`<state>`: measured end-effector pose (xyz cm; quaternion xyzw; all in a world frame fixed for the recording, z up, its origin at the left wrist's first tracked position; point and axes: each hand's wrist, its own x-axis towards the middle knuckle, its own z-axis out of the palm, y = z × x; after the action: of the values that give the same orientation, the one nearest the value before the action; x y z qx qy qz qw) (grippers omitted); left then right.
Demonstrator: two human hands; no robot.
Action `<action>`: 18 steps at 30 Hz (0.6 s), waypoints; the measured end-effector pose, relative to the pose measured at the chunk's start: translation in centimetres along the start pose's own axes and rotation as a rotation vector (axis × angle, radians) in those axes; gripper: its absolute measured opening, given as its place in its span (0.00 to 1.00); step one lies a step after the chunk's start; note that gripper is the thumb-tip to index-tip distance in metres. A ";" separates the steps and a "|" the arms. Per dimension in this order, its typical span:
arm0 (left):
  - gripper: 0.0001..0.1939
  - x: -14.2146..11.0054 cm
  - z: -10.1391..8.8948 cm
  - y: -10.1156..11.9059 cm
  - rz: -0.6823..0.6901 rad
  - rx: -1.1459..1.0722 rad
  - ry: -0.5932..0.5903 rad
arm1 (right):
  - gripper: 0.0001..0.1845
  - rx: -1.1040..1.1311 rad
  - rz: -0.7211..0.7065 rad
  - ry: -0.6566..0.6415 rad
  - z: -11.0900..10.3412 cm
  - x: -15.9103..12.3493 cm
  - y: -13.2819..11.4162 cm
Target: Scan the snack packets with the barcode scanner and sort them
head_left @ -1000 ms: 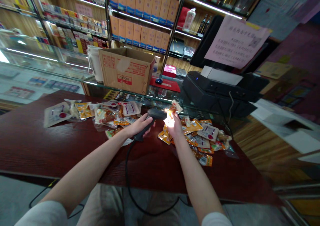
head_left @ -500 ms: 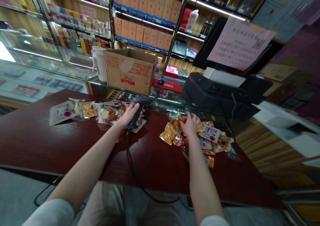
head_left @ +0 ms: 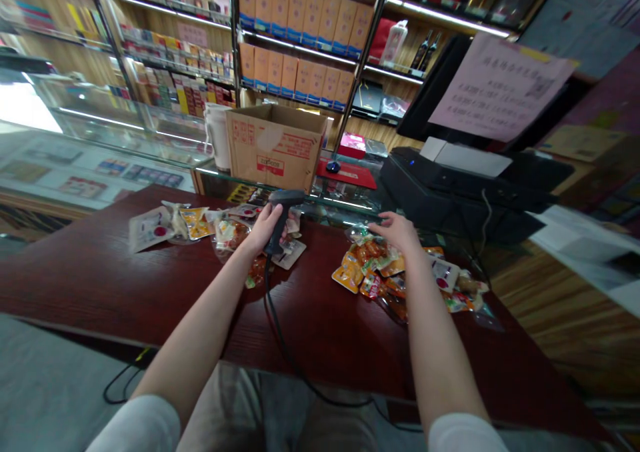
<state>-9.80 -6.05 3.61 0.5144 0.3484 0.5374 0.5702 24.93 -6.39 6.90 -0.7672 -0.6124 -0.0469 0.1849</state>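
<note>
My left hand (head_left: 265,228) is closed around the handle of a black barcode scanner (head_left: 286,202), whose cable runs down over the table edge. Under and beside it lies a group of snack packets (head_left: 233,232), with a pale flat pouch (head_left: 150,229) at the far left. My right hand (head_left: 399,232) hovers over the back of a second pile, its fingers stretched out to the left and apart. Below it are orange snack packets (head_left: 349,271) and a clear-wrapped brown snack (head_left: 371,249). My forearm partly covers pale pouches (head_left: 444,273) on the right of that pile.
Both piles rest on a dark red wooden table (head_left: 320,332). An open cardboard box (head_left: 275,149) and a white jug (head_left: 217,135) stand on the glass counter behind. To the right are a black printer-like machine (head_left: 465,185) and a monitor with a pink notice (head_left: 500,92).
My right hand has lifted from among the packets, and its fingers have straightened. The scanner stays in my left hand. The whole view has shifted slightly, with things appearing further right.
</note>
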 end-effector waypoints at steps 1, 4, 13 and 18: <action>0.24 0.1 -0.3 0.0 0.015 -0.002 0.016 | 0.19 0.003 0.018 0.002 -0.2 0.2 -0.3; 0.26 0.5 -1.0 -0.1 0.035 -0.023 0.075 | 0.23 -0.061 0.015 0.007 0.1 0.5 -1.3; 0.25 0.9 -2.9 0.1 0.080 -0.064 0.163 | 0.21 0.501 -0.247 -0.256 7.8 -0.7 -14.3; 0.22 1.0 -3.6 0.0 0.044 -0.053 0.215 | 0.27 0.346 -0.146 -0.394 11.2 -0.6 -20.6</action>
<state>-13.01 -4.34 2.97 0.4459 0.3818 0.6110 0.5311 3.33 0.63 1.00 -0.6723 -0.6892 0.1955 0.1865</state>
